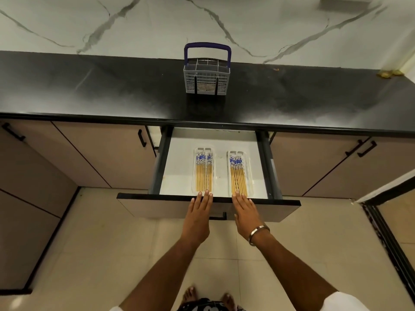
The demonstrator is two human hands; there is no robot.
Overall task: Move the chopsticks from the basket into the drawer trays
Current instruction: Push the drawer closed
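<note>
Left hand [198,213] and right hand [246,213] flat, fingers extended, gripping nothing, fingertips at near ends of chopsticks [203,172] lying in two clear trays [249,171] in open drawer [261,158]; basket [206,80] on tabletop [89,93].

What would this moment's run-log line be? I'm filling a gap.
phase: finishing | left hand: flat, empty, on drawer front | right hand: same | chopsticks: in both trays | basket: on counter
</note>
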